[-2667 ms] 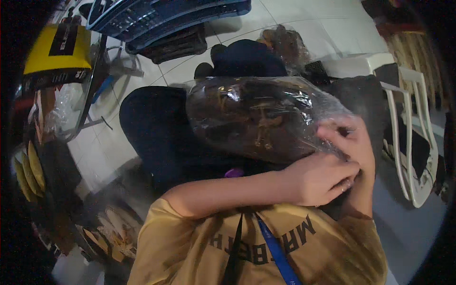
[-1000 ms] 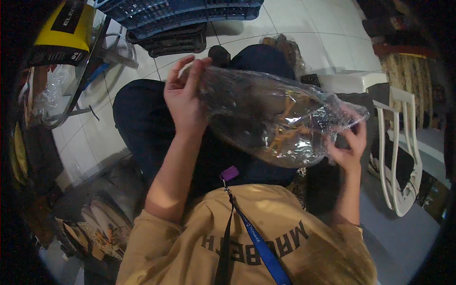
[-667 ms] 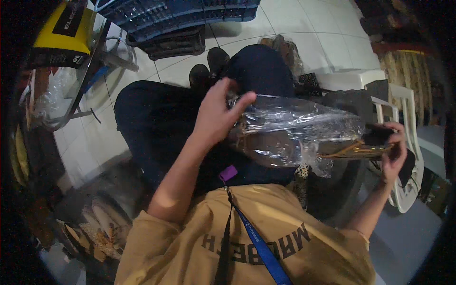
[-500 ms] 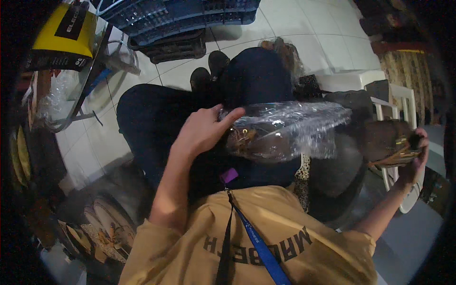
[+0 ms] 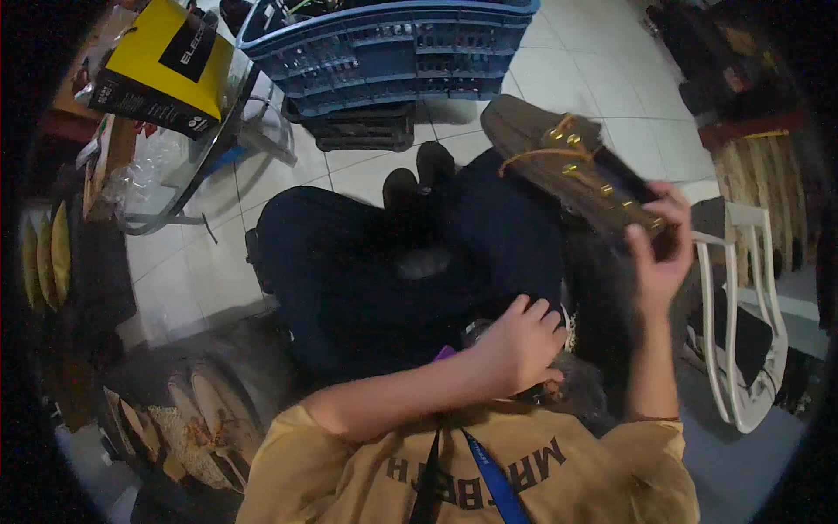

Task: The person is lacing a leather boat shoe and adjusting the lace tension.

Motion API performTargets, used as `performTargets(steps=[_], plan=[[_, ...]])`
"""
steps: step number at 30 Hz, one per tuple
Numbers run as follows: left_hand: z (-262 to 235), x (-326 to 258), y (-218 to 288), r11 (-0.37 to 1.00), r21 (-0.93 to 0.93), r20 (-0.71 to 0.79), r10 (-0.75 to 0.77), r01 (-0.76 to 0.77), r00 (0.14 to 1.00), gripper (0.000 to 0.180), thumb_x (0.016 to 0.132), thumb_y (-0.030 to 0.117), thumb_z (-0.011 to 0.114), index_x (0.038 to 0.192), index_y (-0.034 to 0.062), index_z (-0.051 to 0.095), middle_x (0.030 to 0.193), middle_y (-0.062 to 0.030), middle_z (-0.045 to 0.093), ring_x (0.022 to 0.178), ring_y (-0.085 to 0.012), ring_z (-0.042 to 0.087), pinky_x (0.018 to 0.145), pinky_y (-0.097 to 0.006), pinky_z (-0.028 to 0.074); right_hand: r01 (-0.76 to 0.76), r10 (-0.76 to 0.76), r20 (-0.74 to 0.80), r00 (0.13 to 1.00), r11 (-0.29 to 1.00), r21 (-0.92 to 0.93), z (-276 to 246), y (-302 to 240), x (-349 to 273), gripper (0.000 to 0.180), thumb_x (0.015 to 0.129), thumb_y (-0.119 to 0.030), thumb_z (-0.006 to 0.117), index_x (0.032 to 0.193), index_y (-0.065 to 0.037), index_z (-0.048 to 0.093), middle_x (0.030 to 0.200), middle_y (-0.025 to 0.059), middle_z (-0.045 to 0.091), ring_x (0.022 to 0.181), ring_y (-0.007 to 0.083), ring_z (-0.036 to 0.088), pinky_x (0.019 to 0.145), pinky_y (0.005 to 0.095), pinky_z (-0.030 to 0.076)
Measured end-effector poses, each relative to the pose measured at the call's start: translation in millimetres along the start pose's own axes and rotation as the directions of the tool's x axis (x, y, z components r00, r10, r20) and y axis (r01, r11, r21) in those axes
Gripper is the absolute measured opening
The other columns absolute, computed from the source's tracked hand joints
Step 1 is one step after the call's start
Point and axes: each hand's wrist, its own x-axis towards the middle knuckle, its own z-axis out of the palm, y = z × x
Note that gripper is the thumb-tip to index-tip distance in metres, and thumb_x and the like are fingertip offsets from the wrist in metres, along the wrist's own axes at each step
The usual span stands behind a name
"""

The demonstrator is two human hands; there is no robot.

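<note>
Brown shoe raised in the right hand

The right hand [image 5: 659, 249] grips a brown laced shoe [image 5: 572, 166] at far right; the left hand [image 5: 519, 345] curls closed near the lap, its contents hidden.

The floor [image 5: 602, 61] is laid with pale square tiles, and a blue slatted plastic crate [image 5: 393, 52] stands on it at the top of the view, with a low black tray-like box [image 5: 358, 133] just in front of it. To the left a clear glass-topped stand [image 5: 201, 148] carries a yellow and black carton [image 5: 161, 65]. At the right a white plastic chair [image 5: 742, 332] rests on the tiles, and flat woven soles [image 5: 188, 419] lie in a heap at the lower left.
</note>
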Motion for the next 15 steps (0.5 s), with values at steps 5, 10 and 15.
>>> performTargets(steps=[5, 10, 15], plan=[[-65, -13, -77, 0.801, -0.500, -0.220, -0.484, 0.328, 0.847, 0.040, 0.085, 0.036, 0.085, 0.096, 0.0039, 0.064, 0.096, -0.0140, 0.063, 0.092, -0.0290, 0.064, 0.078, -0.041, 0.051, 0.017, -0.015, 0.036, 0.999, 0.999, -0.049, 54, 2, -59, 0.025, 0.078, -0.004, 0.087, 0.095, -0.005, 0.070, 0.123, 0.0155, 0.059, 0.124, 0.0369, 0.059, 0.109, 0.0499, 0.046], [-78, 9, -112, 0.855, -0.448, -0.474, -0.474, 0.260, 0.742, 0.046, 0.085, 0.031, 0.085, 0.115, 0.0037, 0.064, 0.108, -0.0156, 0.064, 0.105, -0.0327, 0.067, 0.087, -0.041, 0.054, 0.030, -0.015, 0.130, 0.991, 0.993, -0.116, 58, -18, -75, 0.035, 0.073, -0.007, 0.091, 0.102, -0.008, 0.071, 0.129, 0.0154, 0.053, 0.123, 0.0350, 0.059, 0.105, 0.0478, 0.051], [-68, 28, -114, 0.862, -0.450, -0.398, -0.429, 0.235, 0.811, 0.052, 0.084, 0.023, 0.087, 0.124, 0.0033, 0.061, 0.121, -0.0159, 0.066, 0.116, -0.0315, 0.066, 0.098, -0.041, 0.052, -0.112, 0.107, 0.135, 0.985, 0.993, 0.031, 53, -28, -47, 0.065, 0.076, -0.020, 0.092, 0.130, -0.005, 0.060, 0.129, 0.0157, 0.057, 0.110, 0.0265, 0.062, 0.101, 0.0404, 0.050]])
